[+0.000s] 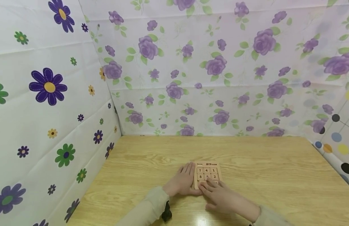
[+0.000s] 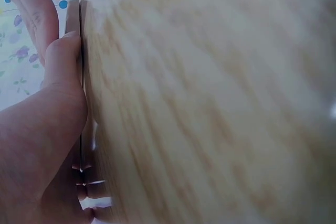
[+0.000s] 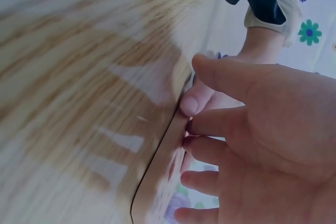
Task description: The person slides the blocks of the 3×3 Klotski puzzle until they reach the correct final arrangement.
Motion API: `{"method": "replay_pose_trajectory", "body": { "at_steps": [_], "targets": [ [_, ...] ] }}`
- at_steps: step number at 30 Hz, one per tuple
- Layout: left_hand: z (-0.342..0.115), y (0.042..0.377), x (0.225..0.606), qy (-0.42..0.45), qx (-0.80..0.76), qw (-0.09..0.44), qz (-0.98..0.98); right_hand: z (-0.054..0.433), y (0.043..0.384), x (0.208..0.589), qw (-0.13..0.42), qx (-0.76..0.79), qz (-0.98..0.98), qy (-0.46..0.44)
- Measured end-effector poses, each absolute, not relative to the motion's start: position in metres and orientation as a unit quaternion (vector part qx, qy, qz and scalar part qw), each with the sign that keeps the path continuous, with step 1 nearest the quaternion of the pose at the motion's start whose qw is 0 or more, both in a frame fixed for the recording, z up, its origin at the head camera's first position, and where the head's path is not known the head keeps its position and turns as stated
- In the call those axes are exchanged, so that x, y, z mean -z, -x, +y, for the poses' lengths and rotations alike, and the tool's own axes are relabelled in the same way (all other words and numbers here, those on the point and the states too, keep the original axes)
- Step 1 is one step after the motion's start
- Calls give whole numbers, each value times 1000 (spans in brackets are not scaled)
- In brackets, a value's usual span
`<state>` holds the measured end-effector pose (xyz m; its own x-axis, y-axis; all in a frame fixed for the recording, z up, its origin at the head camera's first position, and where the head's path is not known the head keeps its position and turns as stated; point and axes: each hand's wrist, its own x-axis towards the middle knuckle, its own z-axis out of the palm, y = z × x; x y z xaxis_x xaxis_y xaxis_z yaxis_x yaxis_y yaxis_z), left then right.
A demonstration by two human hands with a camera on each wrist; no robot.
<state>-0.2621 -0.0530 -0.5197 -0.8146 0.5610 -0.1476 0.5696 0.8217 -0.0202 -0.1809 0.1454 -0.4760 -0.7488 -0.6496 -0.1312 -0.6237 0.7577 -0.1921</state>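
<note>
Pale wood is seen twice over in the head view: a flat, light-brown wooden board of square numbered tiles (image 1: 206, 170) is laid on the yellowish, wood-grained surface (image 1: 276, 175), near the person. The board's left edge is lined by the straight fingers of the left hand (image 1: 183, 181), and its near edge is met by the thumb; that hand is unclenched. The right hand (image 1: 222, 196) is reached in from the near right, likewise unclenched, with fingers stretched over the lower tiles. The digits 7, 4, 1, 8 and 2 can be read; the bottom row is mostly covered. White cloth printed with purple roses (image 1: 174, 62) is hung behind.

In the left wrist view, the board is shown edge-on, flat against the surface, with the left thumb (image 2: 64, 59) set against its side.

In the right wrist view, the right palm (image 3: 294, 124), hidden from the head camera, is revealed, with the fingers parted and the thumb held off the board. A black band (image 3: 254, 2) is shown at the left sleeve.
</note>
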Motion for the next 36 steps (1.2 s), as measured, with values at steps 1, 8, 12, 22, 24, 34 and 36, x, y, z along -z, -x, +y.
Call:
{"method": "replay_pose_trajectory", "body": {
  "at_steps": [1, 8, 12, 22, 24, 34, 36],
  "targets": [
    [-53, 262, 520, -297, 30, 67, 952, 146, 181, 476, 92, 65, 933, 343],
    [-54, 263, 519, -298, 22, 65, 952, 150, 181, 478, 86, 50, 932, 348],
    [-55, 264, 521, -300, 23, 64, 952, 152, 180, 479, 88, 53, 933, 345],
    [-53, 263, 519, -302, 23, 62, 951, 158, 178, 478, 90, 66, 935, 337],
    [-53, 262, 518, -301, 25, 63, 951, 159, 178, 480, 86, 66, 936, 334],
    [-53, 261, 517, -297, 28, 65, 952, 165, 177, 477, 109, 74, 940, 315],
    [-53, 261, 518, -297, 26, 65, 952, 166, 176, 476, 116, 75, 941, 310]
  ]
}}
